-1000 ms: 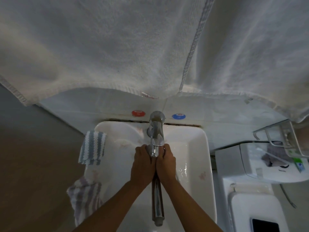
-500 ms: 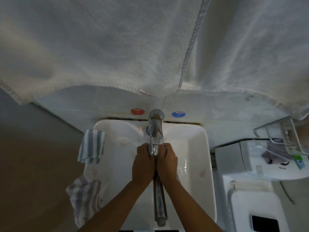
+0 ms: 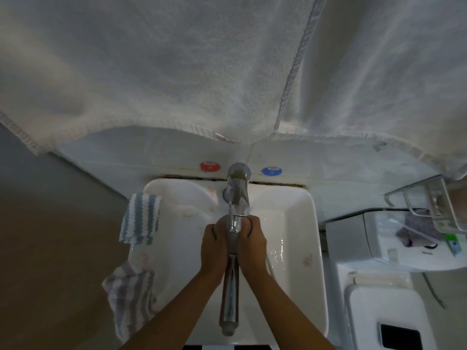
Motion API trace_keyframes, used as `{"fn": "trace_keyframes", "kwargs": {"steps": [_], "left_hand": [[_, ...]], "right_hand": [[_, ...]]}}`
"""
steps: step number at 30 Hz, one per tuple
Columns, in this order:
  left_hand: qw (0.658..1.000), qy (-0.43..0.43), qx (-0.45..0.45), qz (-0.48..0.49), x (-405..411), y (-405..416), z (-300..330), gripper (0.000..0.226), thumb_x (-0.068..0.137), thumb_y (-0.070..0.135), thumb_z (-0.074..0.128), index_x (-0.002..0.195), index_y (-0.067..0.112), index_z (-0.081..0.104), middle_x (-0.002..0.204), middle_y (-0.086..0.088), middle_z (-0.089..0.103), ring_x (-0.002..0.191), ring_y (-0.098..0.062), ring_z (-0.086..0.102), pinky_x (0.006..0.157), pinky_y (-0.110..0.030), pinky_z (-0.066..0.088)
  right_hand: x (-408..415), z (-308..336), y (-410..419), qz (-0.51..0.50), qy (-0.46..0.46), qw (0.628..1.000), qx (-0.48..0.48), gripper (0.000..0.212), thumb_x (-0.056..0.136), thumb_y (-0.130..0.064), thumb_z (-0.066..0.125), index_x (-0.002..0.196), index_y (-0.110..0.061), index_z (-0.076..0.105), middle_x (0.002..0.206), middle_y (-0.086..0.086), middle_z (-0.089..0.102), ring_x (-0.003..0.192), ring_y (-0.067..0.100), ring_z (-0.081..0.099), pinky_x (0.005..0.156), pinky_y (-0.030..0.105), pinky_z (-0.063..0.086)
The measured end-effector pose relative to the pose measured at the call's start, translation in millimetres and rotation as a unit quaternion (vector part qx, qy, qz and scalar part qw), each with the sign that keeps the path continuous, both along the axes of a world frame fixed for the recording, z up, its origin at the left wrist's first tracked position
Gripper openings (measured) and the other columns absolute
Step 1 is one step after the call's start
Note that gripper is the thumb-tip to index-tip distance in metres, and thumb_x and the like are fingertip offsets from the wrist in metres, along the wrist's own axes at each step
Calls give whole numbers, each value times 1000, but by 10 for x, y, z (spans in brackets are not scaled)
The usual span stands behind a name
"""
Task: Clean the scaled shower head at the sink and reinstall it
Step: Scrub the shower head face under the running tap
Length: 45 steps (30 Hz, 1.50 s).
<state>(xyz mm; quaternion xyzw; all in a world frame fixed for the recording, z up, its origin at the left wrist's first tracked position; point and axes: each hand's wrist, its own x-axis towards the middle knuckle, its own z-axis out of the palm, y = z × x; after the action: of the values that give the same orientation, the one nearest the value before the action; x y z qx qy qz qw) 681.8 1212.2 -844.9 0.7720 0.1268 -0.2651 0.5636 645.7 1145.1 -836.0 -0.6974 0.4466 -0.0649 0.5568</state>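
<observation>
Sink [image 3: 307,205]: white, rectangular basin, seen from above; wet sheen on its right inner wall.

Tap [image 3: 238,195]: chrome, mounted at the back rim of the sink, spout reaching forward over the basin to just above the hands. Red disc [image 3: 209,166] and blue disc [image 3: 271,171] sit on the wall ledge to either side of its base.

Shower head [image 3: 230,294]: chrome, long handle lying along the middle of the basin, its threaded end pointing toward the viewer. Its head end is hidden between the hands, directly under the spout.

Left hand [image 3: 214,248]: fingers curled round the upper part of the shower head from the left side.

Right hand [image 3: 251,246]: fingers curled round the same part from the right side. Both hands are pressed close together with the handle between them, knuckles up. Whether water is running cannot be told.

Striped cloth [image 3: 140,219]: blue and white, draped over the sink's left rim.

Rag [image 3: 129,296]: pale striped, hanging over the near left rim.

Towel [image 3: 177,72]: large, white, hanging across the upper view.

Wire rack [image 3: 427,200]: at the right edge, above a white appliance [image 3: 379,306].
</observation>
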Motion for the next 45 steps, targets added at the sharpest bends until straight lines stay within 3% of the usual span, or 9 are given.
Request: {"fn": "trace_keyframes", "kwargs": {"steps": [5, 11, 15, 19, 22, 27, 33, 38, 45], "left_hand": [[998, -28, 36, -34, 87, 42, 46, 34, 102, 34, 36, 104, 6, 54, 88, -1, 61, 77, -8, 59, 61, -18, 42], [994, -82, 47, -46, -78, 76, 133, 28, 100, 31, 41, 97, 4, 48, 77, 0, 60, 66, -13, 61, 52, -15, 44], [996, -49, 77, 13, 77, 92, 86, 34, 101, 31, 38, 102, 1, 53, 89, -8, 61, 81, -23, 60, 64, -26, 44], [997, -9, 64, 34, 114, 105, 77, 35, 103, 32, 35, 101, 3, 54, 85, -2, 55, 78, -16, 54, 59, -20, 38], [995, 45, 36, 83, 48, 78, 70, 33, 102, 35, 33, 103, 9, 54, 87, 0, 55, 80, -17, 55, 74, -35, 50], [995, 3, 93, 33, 124, 143, 27, 35, 99, 40, 39, 96, 9, 56, 90, -9, 61, 81, -24, 59, 83, -46, 53], [985, -11, 165, -42, 150, 133, -46, 77, 79, 79, 36, 97, 10, 66, 90, -11, 71, 80, -28, 69, 77, -47, 59], [993, 28, 109, 29, 119, -3, 63, 61, 100, 49, 24, 109, 3, 63, 106, -16, 67, 97, -30, 63, 94, -47, 50], [996, 37, -39, -75, -121, 106, 182, 43, 87, 30, 69, 117, 17, 42, 100, -4, 64, 79, -17, 67, 56, -22, 54]], "right_hand": [[3, 61, 25, 129, 62, 966, -213, 59, 88, -62, 48, 121, -14, 50, 105, -1, 58, 82, 15, 63, 65, 20, 46], [297, -36, -157, 141, 269, 945, -120, 34, 95, -40, 56, 110, -9, 61, 108, 8, 69, 98, 25, 68, 87, 34, 54], [263, 41, -57, 166, 187, 962, -107, 28, 98, -32, 52, 107, -7, 60, 101, 8, 66, 95, 25, 66, 81, 29, 49], [113, -122, -32, 31, 35, 996, 71, 29, 97, -30, 47, 89, -8, 63, 81, 15, 67, 72, 21, 60, 63, 31, 49], [182, -259, -94, -18, 80, 989, 126, 34, 100, -29, 47, 83, -5, 62, 89, 26, 65, 68, 21, 58, 59, 37, 51], [181, -279, -69, 19, 93, 993, 68, 29, 102, -25, 44, 77, -18, 59, 80, 12, 66, 69, 22, 60, 69, 41, 54], [128, -226, -5, 55, 81, 995, 4, 32, 94, -47, 50, 90, -19, 64, 83, -1, 68, 79, 16, 66, 76, 36, 57], [51, -125, -32, 7, 64, 997, 38, 30, 102, -35, 41, 80, -19, 55, 76, -1, 56, 72, 14, 54, 75, 37, 50], [10, -131, -82, -53, 67, 995, 48, 49, 103, -50, 26, 91, -16, 59, 87, 7, 65, 82, 24, 65, 80, 48, 57]]}}
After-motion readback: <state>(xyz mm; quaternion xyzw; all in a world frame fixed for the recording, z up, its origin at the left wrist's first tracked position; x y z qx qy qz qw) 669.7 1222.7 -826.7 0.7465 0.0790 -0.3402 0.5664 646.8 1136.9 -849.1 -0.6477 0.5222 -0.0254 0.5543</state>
